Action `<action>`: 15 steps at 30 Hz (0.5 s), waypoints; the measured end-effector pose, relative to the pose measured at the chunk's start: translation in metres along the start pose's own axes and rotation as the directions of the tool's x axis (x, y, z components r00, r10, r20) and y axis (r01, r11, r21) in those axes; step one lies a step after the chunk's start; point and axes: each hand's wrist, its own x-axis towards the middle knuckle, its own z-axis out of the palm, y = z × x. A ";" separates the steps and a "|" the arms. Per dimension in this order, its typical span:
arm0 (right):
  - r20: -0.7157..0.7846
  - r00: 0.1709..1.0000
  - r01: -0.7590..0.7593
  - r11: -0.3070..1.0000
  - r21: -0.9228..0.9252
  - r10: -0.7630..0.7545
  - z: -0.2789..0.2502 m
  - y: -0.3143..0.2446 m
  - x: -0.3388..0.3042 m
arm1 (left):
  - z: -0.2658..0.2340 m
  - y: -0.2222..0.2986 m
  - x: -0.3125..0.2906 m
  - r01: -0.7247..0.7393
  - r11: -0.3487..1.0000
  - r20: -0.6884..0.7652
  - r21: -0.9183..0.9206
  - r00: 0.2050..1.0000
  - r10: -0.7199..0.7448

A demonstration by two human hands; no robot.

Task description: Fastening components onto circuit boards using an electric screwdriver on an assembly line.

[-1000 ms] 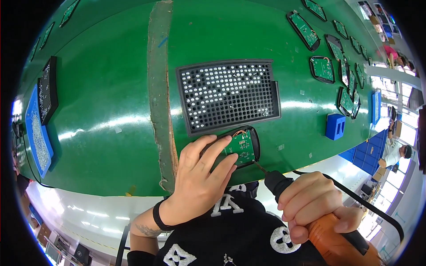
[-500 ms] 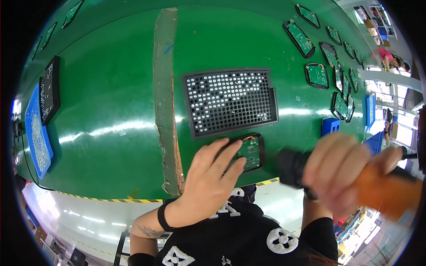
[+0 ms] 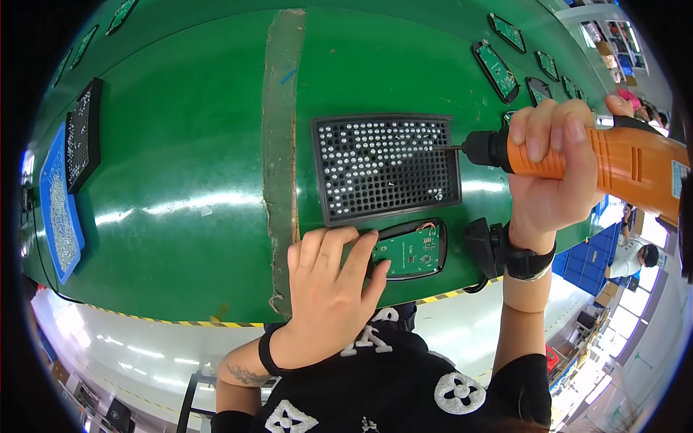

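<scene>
My right hand (image 3: 552, 162) is wrapped round an orange power screwdriver (image 3: 628, 162) with a black nose. Its thin bit points left and reaches over the right side of a black screw tray (image 3: 321, 180), by the silver screws (image 3: 393, 150); contact with a screw is too small to tell. Below the tray lies a green circuit board (image 3: 411, 251) in a black rounded housing. At its left end rests my left hand (image 3: 328, 263), with thumb and index finger apart and that end between them. Part of the board's left end is hidden under the fingers.
More boards in black housings (image 3: 497, 71) lie at the far right. A blue tray of small silver pieces (image 3: 61, 224) and a second black tray (image 3: 85, 137) stand at the left. A black block-shaped holder (image 3: 482, 245) is beside my right wrist. A worn strip (image 3: 281, 144) crosses the table.
My right hand has swung the screwdriver up and forward, from the table's near right to the screw tray. My left hand has slid slightly left, uncovering more of the board.
</scene>
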 end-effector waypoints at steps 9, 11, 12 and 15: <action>-0.011 1.000 0.024 0.987 0.159 -0.023 -0.005 0.005 0.001 | 0.001 0.000 0.001 0.008 1.000 0.000 -0.002 1.000 -0.008; -0.020 0.999 0.034 0.991 0.130 -0.031 -0.002 0.005 0.000 | 0.002 -0.002 0.001 0.012 1.000 -0.005 -0.002 1.000 -0.012; -0.023 0.999 0.038 0.992 0.118 -0.036 0.001 0.004 -0.001 | 0.002 -0.003 0.001 0.017 1.000 -0.006 0.000 1.000 -0.017; 0.048 0.998 0.042 0.998 0.054 -0.044 0.004 -0.024 -0.012 | 0.002 0.001 0.005 0.023 0.998 -0.017 -0.054 1.000 -0.024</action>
